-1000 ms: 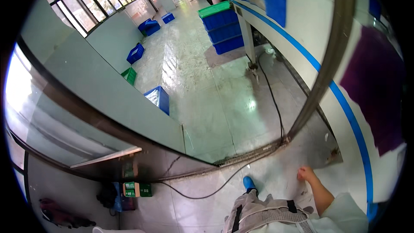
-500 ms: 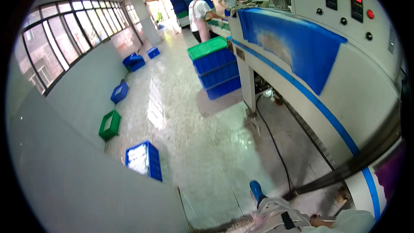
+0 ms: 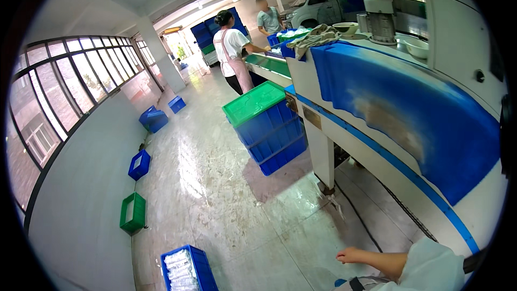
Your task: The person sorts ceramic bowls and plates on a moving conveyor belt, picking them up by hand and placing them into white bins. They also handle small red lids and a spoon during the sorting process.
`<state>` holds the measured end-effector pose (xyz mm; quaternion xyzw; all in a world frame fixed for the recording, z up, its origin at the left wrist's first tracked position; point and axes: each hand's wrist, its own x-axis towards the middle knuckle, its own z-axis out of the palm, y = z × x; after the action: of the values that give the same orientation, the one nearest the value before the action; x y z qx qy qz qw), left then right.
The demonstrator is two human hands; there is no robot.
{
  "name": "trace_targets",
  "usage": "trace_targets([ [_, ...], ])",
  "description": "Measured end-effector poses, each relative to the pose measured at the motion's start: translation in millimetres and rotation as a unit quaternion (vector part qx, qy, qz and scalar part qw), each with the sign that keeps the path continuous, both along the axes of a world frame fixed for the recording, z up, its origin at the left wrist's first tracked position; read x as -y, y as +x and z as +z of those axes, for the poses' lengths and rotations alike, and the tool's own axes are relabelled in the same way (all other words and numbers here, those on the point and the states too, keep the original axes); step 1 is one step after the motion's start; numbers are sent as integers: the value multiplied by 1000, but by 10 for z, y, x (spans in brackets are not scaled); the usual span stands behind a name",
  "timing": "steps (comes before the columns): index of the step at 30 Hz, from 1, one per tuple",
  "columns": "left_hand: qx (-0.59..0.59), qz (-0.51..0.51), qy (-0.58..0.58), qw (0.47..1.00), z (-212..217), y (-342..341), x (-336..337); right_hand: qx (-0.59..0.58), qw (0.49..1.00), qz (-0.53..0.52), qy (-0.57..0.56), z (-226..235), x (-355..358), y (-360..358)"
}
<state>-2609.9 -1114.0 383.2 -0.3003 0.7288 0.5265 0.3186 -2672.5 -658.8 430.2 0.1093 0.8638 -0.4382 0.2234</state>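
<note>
My right hand is bare, at the lower right, with a white sleeve above the elbow. Its fingers look loosely curled, and nothing shows in them. The hand hangs over the tiled floor, apart from the white machine on my right. A blue cloth with a brown stain drapes over that machine. My left hand is not in view. At the lower edge, the tip of my blue boot shows.
Stacked blue crates under a green lid stand ahead by the machine. A blue crate of white packets is at the lower left; a green crate lies along the wall. Two people work at a green-topped table beyond.
The view has swung right and moved forward, so the crate stack looks nearer. The machine's control panel has left the picture. My right forearm and hand have come into sight.
</note>
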Motion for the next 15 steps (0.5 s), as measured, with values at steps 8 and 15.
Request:
trace_targets([
  [8,43,-71,-21,996,-480,-1874,363,161,967,-42,193,-1225,-621,-726],
  [15,-213,-211,-146,943,35,-4465,642,410,887,-211,18,-909,-150,-647],
])
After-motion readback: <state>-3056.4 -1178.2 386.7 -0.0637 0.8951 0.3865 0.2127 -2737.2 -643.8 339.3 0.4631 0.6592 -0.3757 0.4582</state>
